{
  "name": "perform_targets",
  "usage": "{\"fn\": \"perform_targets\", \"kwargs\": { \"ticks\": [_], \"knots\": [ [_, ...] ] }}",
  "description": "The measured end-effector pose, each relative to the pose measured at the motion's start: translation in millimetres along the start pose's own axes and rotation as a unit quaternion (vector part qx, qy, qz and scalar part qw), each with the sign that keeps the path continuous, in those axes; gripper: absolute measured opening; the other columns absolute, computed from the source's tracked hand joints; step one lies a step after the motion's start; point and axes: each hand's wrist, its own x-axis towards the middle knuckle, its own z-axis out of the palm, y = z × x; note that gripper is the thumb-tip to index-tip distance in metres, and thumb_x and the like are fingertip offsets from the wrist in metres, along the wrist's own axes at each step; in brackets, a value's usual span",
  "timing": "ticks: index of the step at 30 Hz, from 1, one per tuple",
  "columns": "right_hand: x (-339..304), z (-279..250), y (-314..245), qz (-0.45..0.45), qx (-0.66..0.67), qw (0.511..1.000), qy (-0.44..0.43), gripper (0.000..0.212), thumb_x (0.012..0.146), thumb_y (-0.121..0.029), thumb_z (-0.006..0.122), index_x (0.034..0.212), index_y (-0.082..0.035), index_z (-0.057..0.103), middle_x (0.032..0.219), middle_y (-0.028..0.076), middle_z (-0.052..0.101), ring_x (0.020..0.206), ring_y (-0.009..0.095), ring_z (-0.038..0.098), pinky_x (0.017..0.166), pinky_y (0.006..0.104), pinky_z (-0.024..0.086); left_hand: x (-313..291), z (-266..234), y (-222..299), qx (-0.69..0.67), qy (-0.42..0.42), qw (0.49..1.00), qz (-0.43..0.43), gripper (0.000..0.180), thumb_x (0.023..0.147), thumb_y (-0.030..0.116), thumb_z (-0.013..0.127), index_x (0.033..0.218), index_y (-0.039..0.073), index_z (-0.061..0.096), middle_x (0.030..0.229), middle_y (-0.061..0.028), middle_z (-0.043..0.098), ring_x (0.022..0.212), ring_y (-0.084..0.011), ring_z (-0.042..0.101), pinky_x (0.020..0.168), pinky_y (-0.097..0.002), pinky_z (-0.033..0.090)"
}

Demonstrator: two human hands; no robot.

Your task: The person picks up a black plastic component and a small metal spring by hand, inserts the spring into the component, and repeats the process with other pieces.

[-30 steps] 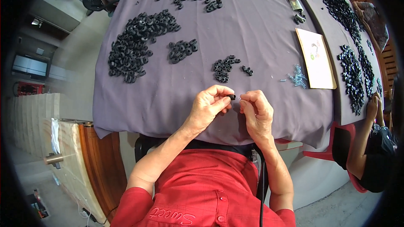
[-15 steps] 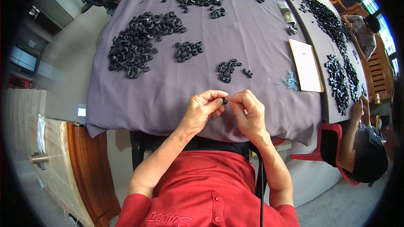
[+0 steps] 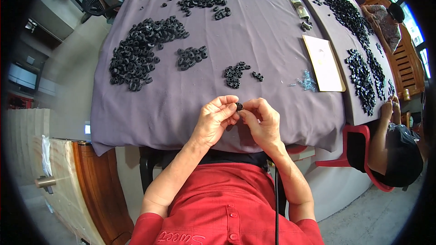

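Observation:
In front of me, over the near edge of the cloth, my left hand (image 3: pixel 213 119) pinches a small round black plastic part (image 3: pixel 239 106) between thumb and fingertips. The thumb and forefinger of my right hand (image 3: pixel 263 122) are closed together right beside that part; whatever they hold, if anything, is too small to make out. Just beyond my hands lie a small cluster of ribbed black parts (image 3: pixel 234 76) and a smaller group of them (image 3: pixel 258 76). A little pile of thin bluish metal springs (image 3: pixel 307 82) sits to the right.
The purple-grey tablecloth (image 3: pixel 268 45) carries a large heap of black parts (image 3: pixel 134 56) at left and more heaps farther back. A pale flat board (image 3: pixel 323 63) lies at right. Other people sit around the table, one at a red chair (image 3: pixel 345 154). A wooden cabinet (image 3: pixel 97 190) stands at left.
My view has shifted slightly, so the table things sit a little farther left. My right fingertips have come closer against the black part, which stays in my left hand.

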Motion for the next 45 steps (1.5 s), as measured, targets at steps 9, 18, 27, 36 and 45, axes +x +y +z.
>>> {"fn": "perform_targets", "kwargs": {
  "ticks": [9, 18, 27, 36, 45],
  "knots": [
    [3, 3, 12, 0.1, 0.242, 0.965, 0.03, 0.015, 0.076, 0.003, 0.07, 0.08, -0.001, 0.055, 0.077, 0.006, 0.058, 0.067, 0.009, 0.058, 0.059, 0.0221, 0.047, 5, 4, -6, 0.014, -0.012, 1.0, -0.023, 0.017, 0.091, 0.016, 0.06, 0.104, 0.005, 0.062, 0.078, -0.0037, 0.063, 0.065, -0.0119, 0.059, 0.058, -0.0225, 0.049],
    [39, -40, 26, 0.014, -0.165, 0.985, 0.044, 0.011, 0.077, -0.003, 0.067, 0.087, -0.001, 0.061, 0.079, 0.01, 0.055, 0.059, 0.02, 0.056, 0.057, 0.0305, 0.046, 17, 1, 5, -0.065, 0.019, 0.998, 0.002, 0.012, 0.091, 0.014, 0.06, 0.1, 0.006, 0.062, 0.085, -0.0069, 0.065, 0.067, -0.011, 0.06, 0.06, -0.0222, 0.05],
    [75, -18, 49, -0.05, -0.306, 0.95, 0.032, 0.013, 0.076, -0.011, 0.068, 0.085, -0.003, 0.064, 0.087, 0.01, 0.055, 0.086, 0.029, 0.052, 0.076, 0.0381, 0.044, 17, -13, -7, -0.093, 0.016, 0.995, 0.015, 0.012, 0.094, 0.012, 0.056, 0.102, 0.006, 0.062, 0.089, -0.0097, 0.065, 0.07, -0.013, 0.061, 0.06, -0.0251, 0.049],
    [73, -14, 41, -0.107, -0.277, 0.954, 0.03, 0.008, 0.076, -0.001, 0.063, 0.084, -0.004, 0.061, 0.082, 0.009, 0.058, 0.075, 0.028, 0.055, 0.068, 0.0372, 0.044, 16, -7, -9, -0.087, 0.025, 0.995, 0.036, 0.013, 0.094, 0.012, 0.055, 0.103, 0.006, 0.061, 0.088, -0.0097, 0.066, 0.069, -0.013, 0.061, 0.059, -0.0253, 0.048],
    [12, -3, 9, 0.155, 0.112, 0.982, 0.003, 0.013, 0.086, -0.001, 0.059, 0.099, 0.002, 0.059, 0.077, 0.005, 0.063, 0.068, 0.009, 0.06, 0.063, 0.0236, 0.049, 15, 1, -12, -0.01, 0.063, 0.996, 0.062, 0.013, 0.092, 0.014, 0.059, 0.102, 0.006, 0.062, 0.08, -0.0064, 0.064, 0.061, -0.0113, 0.057, 0.054, -0.0233, 0.046]
  ]
}}
